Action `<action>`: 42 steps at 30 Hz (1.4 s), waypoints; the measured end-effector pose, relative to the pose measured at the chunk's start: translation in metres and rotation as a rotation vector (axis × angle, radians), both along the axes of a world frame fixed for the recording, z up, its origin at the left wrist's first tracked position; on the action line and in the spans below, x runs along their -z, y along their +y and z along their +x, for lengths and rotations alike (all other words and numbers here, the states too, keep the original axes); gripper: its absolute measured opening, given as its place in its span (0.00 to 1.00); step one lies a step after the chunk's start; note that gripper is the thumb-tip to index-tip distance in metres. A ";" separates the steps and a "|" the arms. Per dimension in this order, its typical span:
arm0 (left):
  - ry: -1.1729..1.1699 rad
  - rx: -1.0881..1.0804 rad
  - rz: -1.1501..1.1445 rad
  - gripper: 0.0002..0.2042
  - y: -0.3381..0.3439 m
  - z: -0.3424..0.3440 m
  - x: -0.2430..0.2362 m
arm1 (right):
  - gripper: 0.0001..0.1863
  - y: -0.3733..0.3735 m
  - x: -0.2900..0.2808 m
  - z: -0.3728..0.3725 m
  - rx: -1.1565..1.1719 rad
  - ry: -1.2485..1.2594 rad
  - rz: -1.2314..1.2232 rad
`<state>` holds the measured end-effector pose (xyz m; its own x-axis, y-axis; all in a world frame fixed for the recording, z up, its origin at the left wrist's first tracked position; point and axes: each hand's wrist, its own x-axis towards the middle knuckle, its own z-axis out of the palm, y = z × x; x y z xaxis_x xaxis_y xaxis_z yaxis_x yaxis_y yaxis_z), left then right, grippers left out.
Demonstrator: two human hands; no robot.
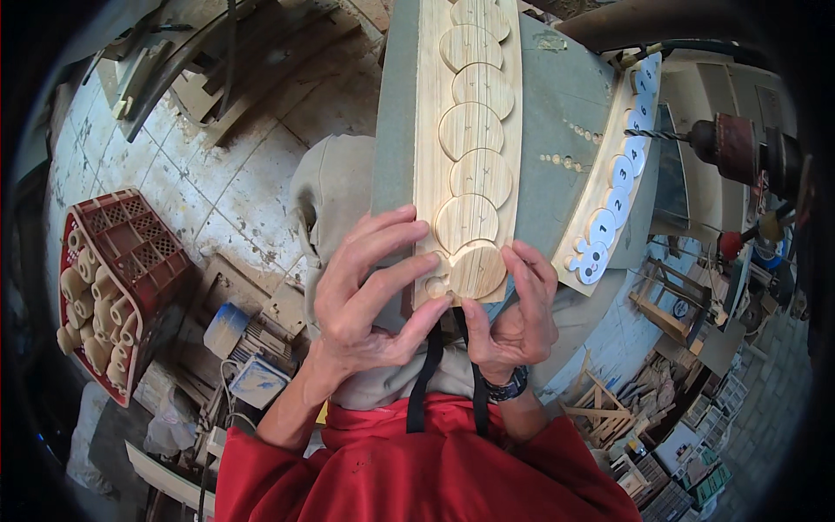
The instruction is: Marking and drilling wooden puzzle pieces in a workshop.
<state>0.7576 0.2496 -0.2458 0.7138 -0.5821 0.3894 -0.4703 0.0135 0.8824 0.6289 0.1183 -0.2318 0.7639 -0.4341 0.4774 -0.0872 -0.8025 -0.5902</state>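
A long pale wooden board (511,113) lies lengthwise before me, with a row of overlapping wooden discs (477,174) in its recess. At its near end sits a round wooden head piece (478,270), with small knobs at its left side, slightly tilted. My left hand (370,291) has its fingertips at the board's left edge and on the knobs, thumb at the near edge. My right hand (517,313) grips the head piece's right side between thumb and fingers. To the right lies a similar board with a white numbered caterpillar (619,174) and a face at its near end.
The boards rest on a grey-green worktable (557,96) with sawdust heaps (564,162). A drill with a long bit (661,135) points in from the right. On the floor at left, a red crate (130,226) holds turned wooden pieces. Wood offcuts (600,404) lie lower right.
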 end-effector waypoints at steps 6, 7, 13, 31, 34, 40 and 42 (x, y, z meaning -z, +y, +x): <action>0.012 0.024 0.043 0.19 0.003 0.001 0.001 | 0.38 -0.002 0.006 -0.007 -0.041 0.000 0.002; 0.018 0.029 0.046 0.19 0.003 0.002 0.002 | 0.39 -0.002 0.006 -0.008 -0.045 0.006 0.017; -0.039 0.067 0.054 0.20 0.003 0.003 0.003 | 0.36 -0.005 0.004 -0.006 -0.072 0.008 0.009; -0.099 -0.070 0.002 0.16 -0.002 -0.011 0.000 | 0.30 0.002 -0.007 0.002 0.007 -0.058 0.016; -0.117 -0.090 0.020 0.16 -0.005 -0.014 -0.002 | 0.30 0.001 -0.007 0.001 0.013 -0.102 0.030; -0.197 -0.094 0.006 0.16 -0.006 -0.015 -0.004 | 0.28 0.003 -0.003 0.001 0.000 -0.159 0.022; -0.169 -0.096 0.005 0.16 -0.005 -0.017 -0.004 | 0.28 0.004 -0.003 -0.001 0.006 -0.187 0.034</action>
<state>0.7411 0.2447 -0.2422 0.6912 -0.5165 0.5055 -0.6105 -0.0430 0.7908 0.6282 0.1225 -0.2292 0.6606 -0.4567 0.5958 0.0218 -0.7817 -0.6233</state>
